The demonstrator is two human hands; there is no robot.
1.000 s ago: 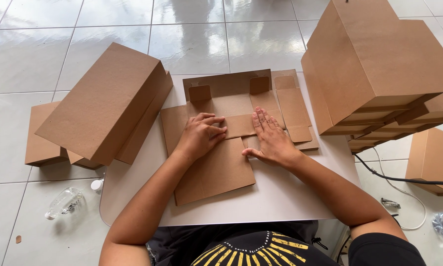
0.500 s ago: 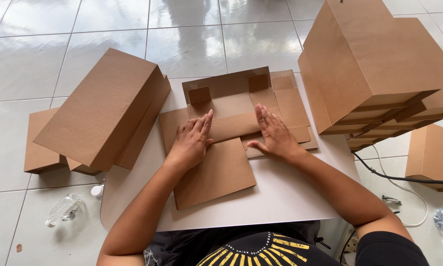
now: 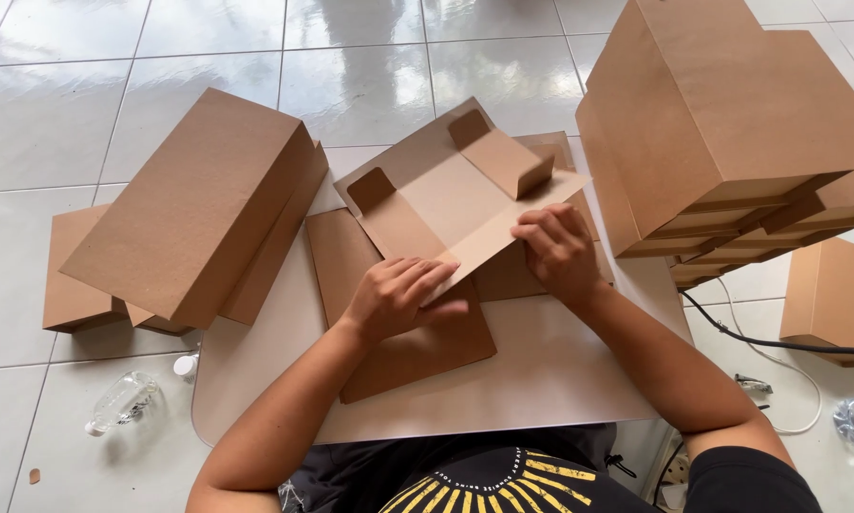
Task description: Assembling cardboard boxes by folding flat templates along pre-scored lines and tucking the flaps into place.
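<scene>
Since the earlier pictures, both hands have lifted the box blank (image 3: 451,195) off the pile; half a second ago they pressed flat on it, and now it stands tilted, its near edge raised and its far flaps folded up.

Around it, from large to small: a white tiled floor (image 3: 208,57) carries everything. At the right stands a tall stack of finished boxes (image 3: 731,123), and at the left one long box (image 3: 194,204) leans over some flat pieces. A pale board (image 3: 541,370) lies before the person as work surface. On it rests a pile of flat blanks (image 3: 408,351) (the top one shows plainly under the left wrist). A small box (image 3: 831,294) sits at the far right, with a black cable (image 3: 778,342) running beside it. A plastic bottle (image 3: 123,401) lies on the floor at the lower left.

Left hand (image 3: 398,296) is closed on the near edge of the blank, fingers over the top and thumb under. Right hand (image 3: 558,249) pinches the same edge farther right, fingers curled on it.
</scene>
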